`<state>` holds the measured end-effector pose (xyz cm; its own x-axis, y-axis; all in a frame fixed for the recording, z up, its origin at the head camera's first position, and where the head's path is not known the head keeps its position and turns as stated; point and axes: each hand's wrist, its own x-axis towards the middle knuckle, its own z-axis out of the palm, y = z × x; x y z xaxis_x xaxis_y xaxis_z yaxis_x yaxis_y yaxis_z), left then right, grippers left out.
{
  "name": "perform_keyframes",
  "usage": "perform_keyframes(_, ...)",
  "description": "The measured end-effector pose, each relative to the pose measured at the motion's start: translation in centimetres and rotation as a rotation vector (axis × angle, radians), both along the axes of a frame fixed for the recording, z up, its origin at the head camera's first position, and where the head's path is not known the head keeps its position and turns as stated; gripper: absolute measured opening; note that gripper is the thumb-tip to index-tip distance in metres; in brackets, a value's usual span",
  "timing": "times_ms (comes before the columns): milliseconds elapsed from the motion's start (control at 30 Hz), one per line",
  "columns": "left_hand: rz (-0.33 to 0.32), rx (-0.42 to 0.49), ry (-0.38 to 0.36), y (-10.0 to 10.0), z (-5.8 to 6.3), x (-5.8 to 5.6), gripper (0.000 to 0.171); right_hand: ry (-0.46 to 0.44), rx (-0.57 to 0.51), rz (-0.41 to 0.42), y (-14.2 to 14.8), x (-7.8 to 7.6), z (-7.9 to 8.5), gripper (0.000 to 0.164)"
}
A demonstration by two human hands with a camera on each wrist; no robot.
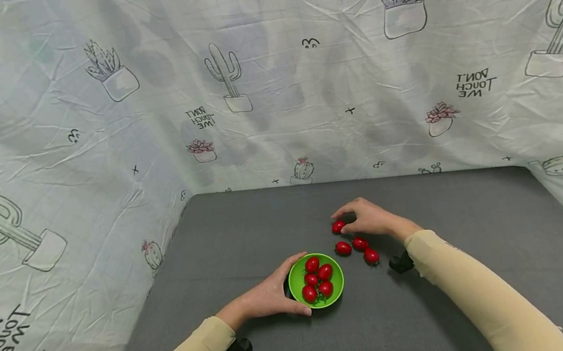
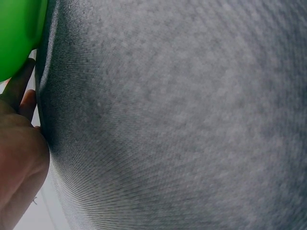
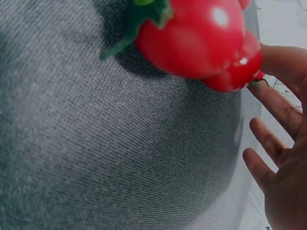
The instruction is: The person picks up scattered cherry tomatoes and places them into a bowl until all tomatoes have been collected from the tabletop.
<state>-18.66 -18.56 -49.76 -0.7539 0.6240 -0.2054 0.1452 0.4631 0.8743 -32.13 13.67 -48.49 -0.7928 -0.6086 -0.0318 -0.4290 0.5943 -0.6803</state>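
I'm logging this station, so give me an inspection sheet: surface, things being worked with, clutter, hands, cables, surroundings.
Surface: grey tabletop, cloth-like texture.
Job's things: green bowl holding several red tomatoes; four tomatoes outside it.
Clutter: nothing seen.
Hands: left hand around the bowl's side; right hand at the farthest tomato, grip unclear.
Cables: nothing seen.
Surroundings: pale sheeting printed with cacti and potted plants.

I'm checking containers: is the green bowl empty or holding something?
Holding something: the head view shows several red tomatoes inside the green bowl, with the left hand around its side.
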Motion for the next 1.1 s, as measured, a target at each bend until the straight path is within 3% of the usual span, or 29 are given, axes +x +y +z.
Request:
perform_keyframes(667,0.004,0.008,-0.017,0.0,0.1,0.0,0.106,0.017,0.019,-0.018,0.1,-0.2,-0.6,0.029)
perform_keyframes(1100,0.016,-0.003,-0.027,0.3,0.5,-0.5,0.106,-0.010,0.004,-0.067,0.4,-0.2,1.1,0.029)
